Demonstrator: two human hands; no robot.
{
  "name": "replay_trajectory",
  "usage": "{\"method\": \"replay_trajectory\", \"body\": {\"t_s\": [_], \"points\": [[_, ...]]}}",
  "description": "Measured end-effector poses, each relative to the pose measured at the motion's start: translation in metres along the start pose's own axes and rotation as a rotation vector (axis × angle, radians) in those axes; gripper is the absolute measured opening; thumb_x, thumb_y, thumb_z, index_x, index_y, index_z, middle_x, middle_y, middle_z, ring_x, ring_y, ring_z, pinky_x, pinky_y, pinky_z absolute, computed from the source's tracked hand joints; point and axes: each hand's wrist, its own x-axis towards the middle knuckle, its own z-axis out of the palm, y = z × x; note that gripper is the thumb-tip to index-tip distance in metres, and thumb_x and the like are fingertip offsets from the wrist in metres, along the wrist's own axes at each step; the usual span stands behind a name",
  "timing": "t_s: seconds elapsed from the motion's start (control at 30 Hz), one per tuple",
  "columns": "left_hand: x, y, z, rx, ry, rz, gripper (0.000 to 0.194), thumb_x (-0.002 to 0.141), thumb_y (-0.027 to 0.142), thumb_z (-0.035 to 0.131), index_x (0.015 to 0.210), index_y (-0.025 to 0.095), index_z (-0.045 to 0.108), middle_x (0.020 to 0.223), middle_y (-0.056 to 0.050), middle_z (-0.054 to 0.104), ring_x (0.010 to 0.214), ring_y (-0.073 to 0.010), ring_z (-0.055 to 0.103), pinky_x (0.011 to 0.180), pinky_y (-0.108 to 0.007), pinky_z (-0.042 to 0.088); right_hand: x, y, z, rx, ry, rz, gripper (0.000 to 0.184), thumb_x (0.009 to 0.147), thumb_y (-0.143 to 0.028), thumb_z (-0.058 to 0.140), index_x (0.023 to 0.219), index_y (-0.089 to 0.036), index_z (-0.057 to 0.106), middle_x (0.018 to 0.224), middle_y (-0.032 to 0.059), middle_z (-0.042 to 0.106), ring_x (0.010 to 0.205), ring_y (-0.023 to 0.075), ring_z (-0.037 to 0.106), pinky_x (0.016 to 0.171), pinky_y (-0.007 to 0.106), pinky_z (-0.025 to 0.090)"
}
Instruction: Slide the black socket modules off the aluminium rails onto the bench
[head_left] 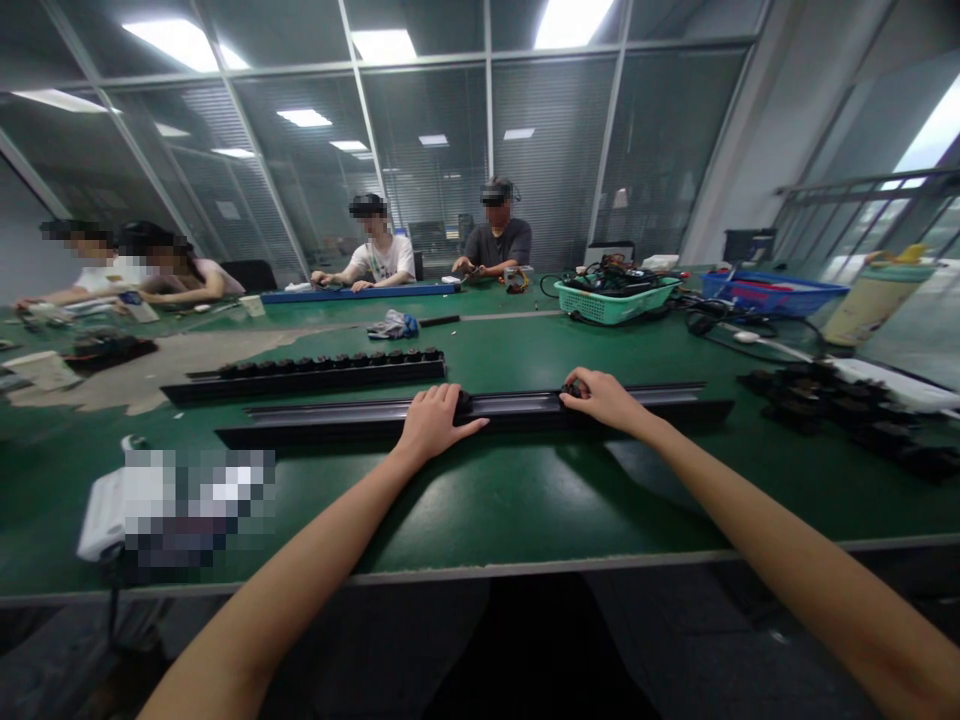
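A long black rail with a grey inner channel lies across the green table in front of me. My left hand grips it near the middle, fingers over the top and thumb stretched along the near side. Right beside those fingers, a small black part sits in the channel, partly covered. Farther right, my right hand pinches another small black part at the channel. Behind, a second black rail carries a row of several black parts.
Several loose black parts lie at the right. A green basket of cables, a blue basket and a tumbler stand behind. A white device is at the front left. Several people sit across the table.
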Motion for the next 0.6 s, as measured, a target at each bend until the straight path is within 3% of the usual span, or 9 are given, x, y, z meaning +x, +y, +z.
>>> {"method": "replay_trajectory", "body": {"t_s": [0.27, 0.6], "points": [[0.001, 0.001, 0.0, -0.004, -0.008, -0.001, 0.066, 0.091, 0.079, 0.046, 0.116, 0.019, 0.058, 0.111, -0.013, 0.068, 0.105, -0.0304, 0.062, 0.091, -0.041, 0.045, -0.012, 0.026, -0.004, -0.061, 0.001, -0.077, 0.03, 0.093, -0.046, 0.056, 0.103, -0.019, 0.065, 0.075, 0.004, 0.063, 0.078, 0.023, 0.059, 0.076, 0.034, 0.043], [0.003, 0.0, 0.002, -0.01, -0.011, -0.002, 0.065, 0.091, 0.078, 0.047, 0.118, 0.021, 0.057, 0.113, -0.013, 0.068, 0.106, -0.0311, 0.063, 0.093, -0.042, 0.046, -0.021, 0.034, 0.009, -0.049, 0.119, -0.083, 0.034, 0.097, -0.045, 0.05, 0.107, -0.017, 0.066, 0.099, 0.0131, 0.07, 0.096, 0.0285, 0.058, 0.09, 0.041, 0.042]]}}
